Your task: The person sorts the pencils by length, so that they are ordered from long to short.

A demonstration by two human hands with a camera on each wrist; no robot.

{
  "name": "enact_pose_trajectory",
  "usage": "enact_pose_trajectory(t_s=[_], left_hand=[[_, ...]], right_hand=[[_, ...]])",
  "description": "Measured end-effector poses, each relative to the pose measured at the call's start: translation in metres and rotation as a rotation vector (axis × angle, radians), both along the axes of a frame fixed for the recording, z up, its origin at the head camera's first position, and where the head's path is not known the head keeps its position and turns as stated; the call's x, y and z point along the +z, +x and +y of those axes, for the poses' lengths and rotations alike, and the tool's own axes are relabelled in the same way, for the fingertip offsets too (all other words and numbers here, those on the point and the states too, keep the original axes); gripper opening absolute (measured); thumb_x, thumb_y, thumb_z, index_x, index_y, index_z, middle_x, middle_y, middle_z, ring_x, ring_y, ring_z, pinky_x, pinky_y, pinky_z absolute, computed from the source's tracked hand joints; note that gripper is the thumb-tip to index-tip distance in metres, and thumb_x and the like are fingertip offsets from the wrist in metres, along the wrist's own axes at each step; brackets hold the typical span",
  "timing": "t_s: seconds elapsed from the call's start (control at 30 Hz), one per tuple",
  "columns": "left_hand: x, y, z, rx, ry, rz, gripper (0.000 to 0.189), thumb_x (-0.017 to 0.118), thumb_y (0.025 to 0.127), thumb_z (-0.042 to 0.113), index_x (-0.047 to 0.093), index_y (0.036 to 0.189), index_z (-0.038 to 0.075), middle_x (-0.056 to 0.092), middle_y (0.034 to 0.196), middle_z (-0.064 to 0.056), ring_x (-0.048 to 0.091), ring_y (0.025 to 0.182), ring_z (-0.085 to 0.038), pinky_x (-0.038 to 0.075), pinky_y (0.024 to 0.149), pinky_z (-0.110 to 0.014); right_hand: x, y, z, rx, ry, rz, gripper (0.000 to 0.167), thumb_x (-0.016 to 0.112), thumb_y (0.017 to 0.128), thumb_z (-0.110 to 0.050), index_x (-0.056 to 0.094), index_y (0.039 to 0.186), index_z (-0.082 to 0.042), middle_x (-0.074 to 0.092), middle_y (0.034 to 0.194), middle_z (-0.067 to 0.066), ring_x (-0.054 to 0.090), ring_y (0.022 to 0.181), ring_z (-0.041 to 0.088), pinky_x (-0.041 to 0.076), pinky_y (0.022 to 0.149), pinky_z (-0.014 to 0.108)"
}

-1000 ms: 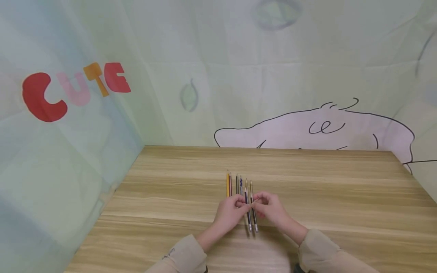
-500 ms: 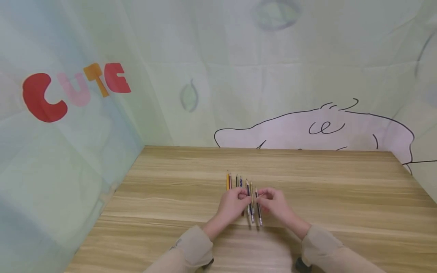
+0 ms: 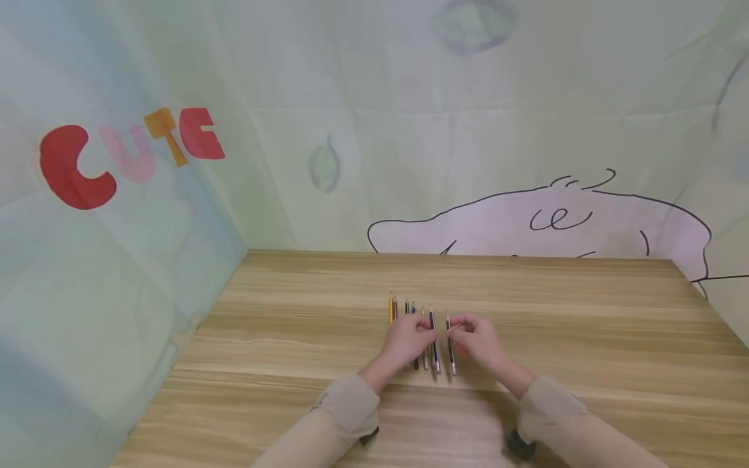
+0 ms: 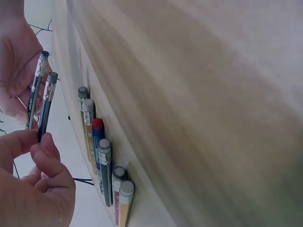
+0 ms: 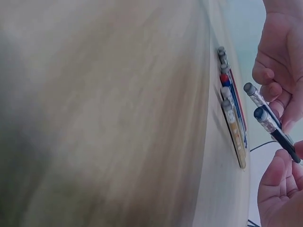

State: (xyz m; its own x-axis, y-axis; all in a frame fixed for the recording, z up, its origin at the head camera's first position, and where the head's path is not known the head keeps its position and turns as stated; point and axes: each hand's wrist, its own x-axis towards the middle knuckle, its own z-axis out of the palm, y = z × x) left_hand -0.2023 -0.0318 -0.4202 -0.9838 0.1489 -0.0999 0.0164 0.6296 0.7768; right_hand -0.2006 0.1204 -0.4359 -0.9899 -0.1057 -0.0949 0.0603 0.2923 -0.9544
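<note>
In the head view my left hand (image 3: 407, 341) pinches a dark blue pencil (image 3: 433, 338) between thumb and finger. To its right, my right hand (image 3: 476, 342) pinches a black pencil (image 3: 451, 354). Both pencils point away from me, with eraser ends towards me. The left wrist view shows the two raised above the table, side by side but apart. Beneath and left of them, several pencils lie in a loose row. Among these are a yellow pencil (image 3: 391, 310), a dark red pencil (image 3: 394, 309) and a blue one with a red end (image 4: 97, 135). My left hand hides their middles.
The pencils lie on a wood-grain table (image 3: 304, 312). Behind it hangs a pale printed cloth (image 3: 374, 162), with another cloth wall along the left side. The table's far edge meets the back cloth.
Both hands have moved slightly away from me and to the right with their pencils. The gap between the two held pencils has widened, and more of the lying row's near ends shows.
</note>
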Motion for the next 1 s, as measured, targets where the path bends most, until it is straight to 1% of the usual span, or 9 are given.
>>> enact_pose_trajectory(t_s=[0.2,0.3,0.4,0.47,0.57,0.73,0.83,1.0], left_hand=[[0.001,-0.008,0.005,-0.011,-0.06,0.011,0.013,0.064,0.077,0.022,0.063,0.081,0.01,0.054,0.059,0.004,0.043,0.049,-0.006,0.037,0.046,-0.016],[0.003,-0.009,0.008,-0.025,-0.081,0.014,0.011,0.063,0.077,0.02,0.06,0.073,0.011,0.05,0.055,0.006,0.041,0.047,-0.005,0.036,0.044,-0.016],[0.004,-0.01,0.011,-0.029,-0.079,-0.002,0.018,0.062,0.078,0.019,0.055,0.064,0.012,0.044,0.05,0.008,0.037,0.045,-0.005,0.032,0.041,-0.015],[0.004,-0.012,0.013,-0.025,-0.094,-0.017,0.021,0.061,0.078,0.02,0.053,0.061,0.012,0.042,0.048,0.008,0.036,0.043,-0.005,0.03,0.039,-0.014],[0.001,-0.015,0.016,-0.01,-0.132,-0.027,0.018,0.062,0.078,0.022,0.056,0.064,0.013,0.044,0.05,0.007,0.037,0.044,-0.005,0.029,0.04,-0.014],[-0.004,-0.018,0.019,0.011,-0.207,-0.01,0.013,0.064,0.076,0.023,0.06,0.069,0.014,0.05,0.056,0.006,0.04,0.047,-0.006,0.032,0.041,-0.017],[-0.006,-0.019,0.021,0.02,-0.228,0.002,0.014,0.064,0.076,0.024,0.059,0.067,0.014,0.051,0.057,0.006,0.042,0.048,-0.007,0.033,0.042,-0.018],[-0.007,-0.018,0.023,0.021,-0.24,0.019,0.02,0.064,0.076,0.024,0.055,0.06,0.015,0.048,0.053,0.006,0.041,0.046,-0.007,0.033,0.042,-0.019]], right_hand=[[-0.003,-0.008,0.003,-0.012,-0.031,0.002,0.025,0.055,0.078,0.001,0.053,0.1,0.01,0.057,0.068,0.005,0.05,0.054,0.011,0.046,0.051,0.023],[-0.005,-0.011,0.004,-0.017,-0.045,0.003,0.025,0.055,0.078,0.001,0.052,0.1,0.01,0.055,0.066,0.002,0.049,0.053,0.01,0.045,0.05,0.021],[-0.006,-0.013,0.005,-0.029,-0.047,-0.006,0.024,0.055,0.078,0.001,0.052,0.101,0.01,0.054,0.067,0.002,0.048,0.053,0.01,0.044,0.05,0.02],[-0.006,-0.014,0.006,-0.036,-0.048,-0.013,0.025,0.054,0.079,0.001,0.051,0.101,0.01,0.054,0.067,0.002,0.048,0.054,0.01,0.044,0.05,0.02],[-0.007,-0.016,0.006,-0.056,-0.05,-0.024,0.024,0.054,0.078,0.001,0.052,0.101,0.01,0.054,0.067,0.002,0.048,0.054,0.01,0.044,0.05,0.02],[-0.009,-0.018,0.008,-0.068,-0.058,-0.029,0.023,0.054,0.078,0.002,0.052,0.1,0.011,0.053,0.065,0.001,0.047,0.053,0.01,0.044,0.049,0.021],[-0.011,-0.019,0.008,-0.071,-0.053,-0.032,0.024,0.054,0.078,0.002,0.052,0.1,0.01,0.053,0.065,0.001,0.047,0.053,0.01,0.044,0.049,0.02],[-0.012,-0.021,0.009,-0.086,-0.027,-0.036,0.023,0.055,0.078,0.001,0.053,0.1,0.009,0.054,0.066,0.001,0.048,0.052,0.01,0.044,0.049,0.021]])
